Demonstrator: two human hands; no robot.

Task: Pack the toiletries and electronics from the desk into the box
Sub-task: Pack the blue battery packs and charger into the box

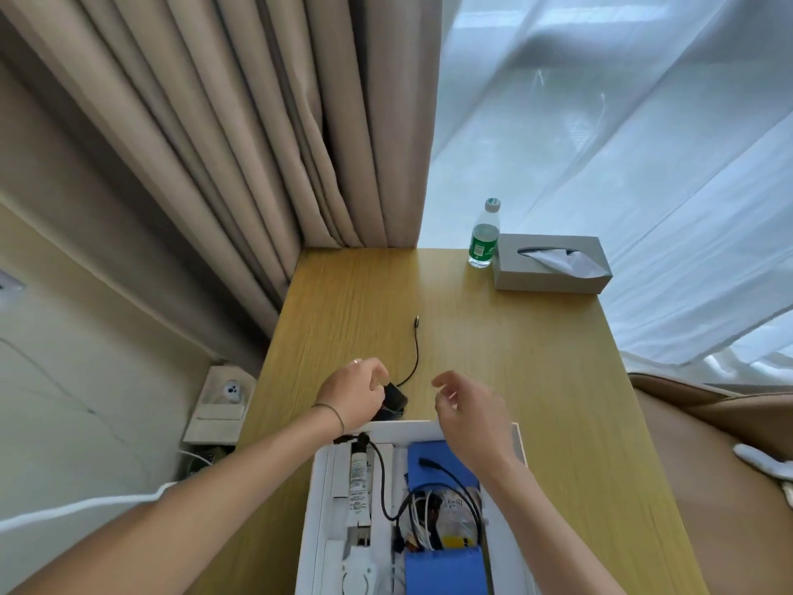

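Observation:
A white box (317, 500) stands at the near edge of the wooden desk (493, 345). Inside it lie a white tube (358, 483), a blue pouch (442, 465), tangled black and white cables (433, 508) and a white plug (358, 569). Just beyond the box's far rim my left hand (354, 390) grips a small black device (394, 399). Its thin black cable (414, 358) trails away across the desk to a metal tip. My right hand (467, 412) hovers above the box's far rim, fingers loosely curled and holding nothing.
A green-labelled water bottle (485, 236) and a grey tissue box (551, 264) stand at the desk's far right corner. Beige curtains (257, 122) hang behind on the left, sheer white ones (622, 143) on the right. A tan seat (721, 465) sits at right.

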